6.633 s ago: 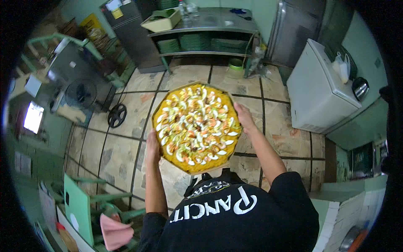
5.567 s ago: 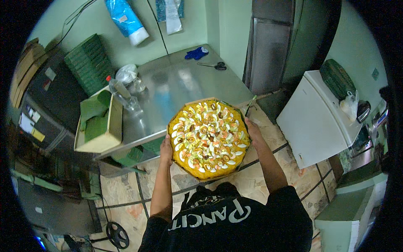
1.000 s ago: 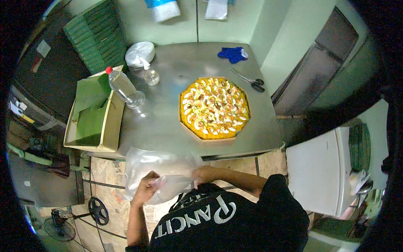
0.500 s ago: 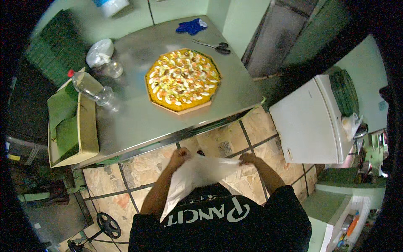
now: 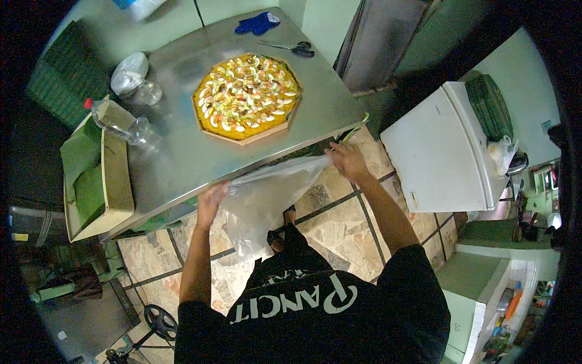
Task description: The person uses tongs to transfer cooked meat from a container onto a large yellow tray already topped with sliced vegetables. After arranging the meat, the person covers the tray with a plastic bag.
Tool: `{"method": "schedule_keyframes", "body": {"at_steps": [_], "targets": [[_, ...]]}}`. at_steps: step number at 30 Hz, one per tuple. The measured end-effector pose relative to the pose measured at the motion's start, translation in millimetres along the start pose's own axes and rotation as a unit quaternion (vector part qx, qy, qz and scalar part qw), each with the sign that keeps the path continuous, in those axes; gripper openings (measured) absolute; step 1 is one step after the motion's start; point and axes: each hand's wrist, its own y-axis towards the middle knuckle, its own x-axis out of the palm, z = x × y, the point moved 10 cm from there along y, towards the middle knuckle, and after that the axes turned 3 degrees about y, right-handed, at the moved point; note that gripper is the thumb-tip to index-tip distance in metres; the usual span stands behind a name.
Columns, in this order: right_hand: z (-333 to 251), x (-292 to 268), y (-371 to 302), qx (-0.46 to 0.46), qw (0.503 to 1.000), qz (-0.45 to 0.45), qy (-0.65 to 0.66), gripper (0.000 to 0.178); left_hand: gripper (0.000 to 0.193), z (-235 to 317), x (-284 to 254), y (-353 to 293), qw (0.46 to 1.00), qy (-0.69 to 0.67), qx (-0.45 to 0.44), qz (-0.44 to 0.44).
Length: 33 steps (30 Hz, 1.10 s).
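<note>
Between my hands a clear plastic bag [image 5: 267,197] is stretched wide, hanging in front of the table's near edge. My left hand [image 5: 211,201] pinches its left corner, and my right hand [image 5: 348,161] grips the right corner, slightly higher and farther out. Beyond the bag, on the steel table [image 5: 176,164], rests an octagonal tray of noodles [image 5: 248,97]. Its yellow-orange surface is covered with egg slices, shrimp-like pieces and green bits. The tray's pale cardboard rim shows along the near side.
At the table's left stand a cream bin [image 5: 118,182] with green leaf sheets, a red-capped plastic bottle [image 5: 115,118] and a clear container [image 5: 145,92]. Scissors [image 5: 297,48] and a blue cloth [image 5: 257,23] lie at the back. A white chest freezer [image 5: 439,151] stands to the right.
Both hands have moved forward and farther apart, spreading the bag from a bunched strip near my body into a wide sheet. The view has shifted slightly.
</note>
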Motion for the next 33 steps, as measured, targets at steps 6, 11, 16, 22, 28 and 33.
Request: {"method": "schedule_keyframes", "body": {"at_steps": [6, 11, 16, 22, 28, 33], "targets": [[-41.3, 130.1, -153.1, -0.008, 0.816, -0.551, 0.176, 0.041, 0.026, -92.6, 108.2, -175.3, 0.845, 0.095, -0.139, -0.507], [79.4, 137.7, -128.3, 0.105, 0.831, -0.394, 0.379, 0.032, 0.04, -82.0, 90.5, -86.8, 0.931, -0.104, -0.157, -0.311], [60.8, 81.7, 18.8, 0.19, 0.753, -0.245, 0.581, 0.027, 0.022, -91.6, 15.8, -14.6, 0.981, -0.066, -0.12, -0.138], [70.6, 50.3, 56.8, 0.252, 0.771, -0.134, 0.569, 0.027, 0.017, -80.2, -15.5, 24.1, 0.998, -0.021, -0.063, 0.0], [81.3, 47.7, 23.6, 0.258, 0.786, -0.077, 0.557, 0.022, 0.009, -23.3, -14.0, 12.2, 0.994, -0.073, -0.046, 0.071], [68.0, 84.0, -25.0, 0.227, 0.833, -0.259, 0.434, 0.019, 0.011, -88.6, 34.9, -44.6, 0.984, -0.081, -0.116, -0.107]]}}
